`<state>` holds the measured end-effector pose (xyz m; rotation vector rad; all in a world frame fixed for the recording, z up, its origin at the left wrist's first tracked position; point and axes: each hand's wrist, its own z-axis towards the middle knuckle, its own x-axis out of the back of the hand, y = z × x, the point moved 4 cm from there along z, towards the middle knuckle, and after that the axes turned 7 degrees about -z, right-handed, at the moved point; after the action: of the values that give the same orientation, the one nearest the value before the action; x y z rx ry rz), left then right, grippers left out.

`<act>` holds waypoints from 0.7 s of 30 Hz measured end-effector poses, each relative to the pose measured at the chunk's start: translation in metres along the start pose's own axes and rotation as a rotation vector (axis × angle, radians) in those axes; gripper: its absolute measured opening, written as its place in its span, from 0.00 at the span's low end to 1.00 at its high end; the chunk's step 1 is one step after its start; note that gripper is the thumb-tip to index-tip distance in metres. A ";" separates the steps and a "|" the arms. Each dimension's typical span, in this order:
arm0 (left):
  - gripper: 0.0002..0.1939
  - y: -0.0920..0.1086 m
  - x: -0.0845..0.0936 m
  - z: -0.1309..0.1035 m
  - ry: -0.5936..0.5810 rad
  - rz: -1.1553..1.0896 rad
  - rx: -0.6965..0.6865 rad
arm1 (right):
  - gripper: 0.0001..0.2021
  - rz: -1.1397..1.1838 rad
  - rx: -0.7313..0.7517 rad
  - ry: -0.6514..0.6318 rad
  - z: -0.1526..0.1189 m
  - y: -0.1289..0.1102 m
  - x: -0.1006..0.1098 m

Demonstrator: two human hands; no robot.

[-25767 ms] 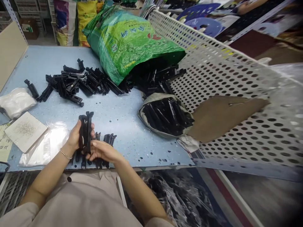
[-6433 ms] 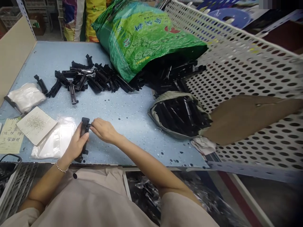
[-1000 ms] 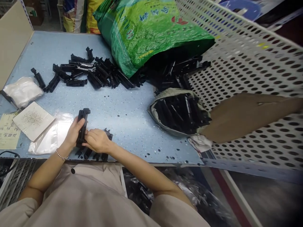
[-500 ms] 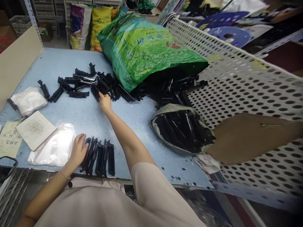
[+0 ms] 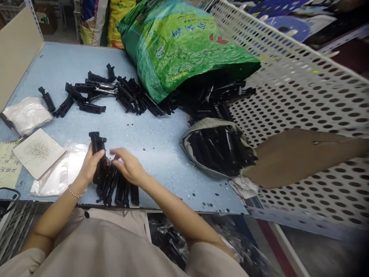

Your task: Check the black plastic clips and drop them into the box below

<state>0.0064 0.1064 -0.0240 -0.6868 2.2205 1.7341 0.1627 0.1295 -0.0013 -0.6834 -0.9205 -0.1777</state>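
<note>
The left hand (image 5: 90,163) grasps a black plastic part (image 5: 98,159), held upright between thumb and fingers above the near edge of the table (image 5: 161,154). The right hand (image 5: 128,166), fingers curled and partly open, lies just beside the part, on its right; whether it grips anything cannot be told. Below both hands, a row of similar parts (image 5: 122,191) rests on the table.

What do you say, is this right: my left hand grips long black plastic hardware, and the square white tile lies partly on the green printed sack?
Not quite: in the head view, the square white tile lies partly on flat translucent plastic bags. Your left hand does grip long black plastic hardware.
</note>
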 end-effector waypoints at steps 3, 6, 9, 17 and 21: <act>0.30 -0.005 -0.006 -0.025 -0.087 0.095 0.100 | 0.17 -0.267 0.024 0.064 0.020 0.013 0.009; 0.32 -0.007 -0.011 -0.037 -0.107 0.185 0.148 | 0.16 -0.352 0.112 -0.010 0.034 0.020 0.004; 0.32 -0.005 -0.010 -0.037 -0.079 0.220 0.121 | 0.20 -0.227 0.003 0.026 0.034 0.021 0.002; 0.21 0.014 0.013 -0.016 0.078 0.327 -0.132 | 0.23 -0.261 0.128 -0.112 -0.024 -0.039 -0.027; 0.24 0.018 0.029 -0.010 0.102 0.562 -0.240 | 0.22 -0.120 -0.035 -0.272 -0.025 -0.027 -0.034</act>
<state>-0.0263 0.0943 -0.0196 -0.1969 2.4609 2.2976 0.1474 0.0880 -0.0256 -0.6951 -1.2228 -0.2114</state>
